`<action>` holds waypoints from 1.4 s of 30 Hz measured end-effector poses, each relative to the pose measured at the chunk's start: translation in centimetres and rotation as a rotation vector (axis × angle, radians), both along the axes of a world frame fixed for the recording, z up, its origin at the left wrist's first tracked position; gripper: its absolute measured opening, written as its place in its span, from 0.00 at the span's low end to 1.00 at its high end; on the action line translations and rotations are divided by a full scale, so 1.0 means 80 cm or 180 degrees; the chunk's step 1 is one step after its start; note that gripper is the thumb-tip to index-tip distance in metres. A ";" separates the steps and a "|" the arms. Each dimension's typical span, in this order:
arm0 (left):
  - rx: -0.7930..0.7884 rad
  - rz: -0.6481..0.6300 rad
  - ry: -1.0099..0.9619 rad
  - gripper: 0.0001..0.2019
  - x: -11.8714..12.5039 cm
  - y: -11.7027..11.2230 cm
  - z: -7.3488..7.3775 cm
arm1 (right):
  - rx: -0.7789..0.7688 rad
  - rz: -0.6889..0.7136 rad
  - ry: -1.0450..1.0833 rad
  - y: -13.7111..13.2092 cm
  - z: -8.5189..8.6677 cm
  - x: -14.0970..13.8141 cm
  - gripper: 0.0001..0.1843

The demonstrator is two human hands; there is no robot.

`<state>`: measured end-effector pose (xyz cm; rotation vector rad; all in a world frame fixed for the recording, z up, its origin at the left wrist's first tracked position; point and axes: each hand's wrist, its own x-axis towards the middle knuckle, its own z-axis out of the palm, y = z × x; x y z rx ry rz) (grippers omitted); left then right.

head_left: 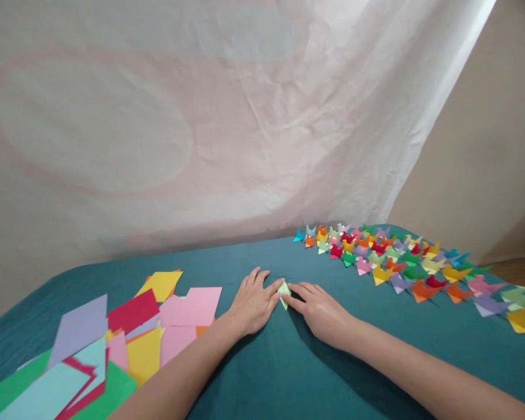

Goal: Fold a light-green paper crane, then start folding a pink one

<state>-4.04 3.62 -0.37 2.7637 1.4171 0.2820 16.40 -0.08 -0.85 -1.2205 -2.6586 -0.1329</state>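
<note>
The left hand [254, 302] and right hand [322, 309] both hold the small pale-green folded paper [284, 289] by their fingertips, between them on the table [254, 379]. Uneven fingertip pressure could make it slip or skew a crease. Its long axis runs near to far, tapered ends pointing toward and away from the wearer.
</note>
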 end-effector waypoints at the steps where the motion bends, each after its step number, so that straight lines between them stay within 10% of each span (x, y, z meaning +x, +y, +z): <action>1: -0.0020 0.0012 -0.0007 0.22 0.000 0.000 0.000 | 0.0006 -0.0002 0.0005 0.000 0.000 0.000 0.27; 42: 0.0441 -0.0536 0.0169 0.12 0.018 -0.034 0.018 | -0.0007 -0.0371 0.0610 -0.005 -0.011 0.002 0.28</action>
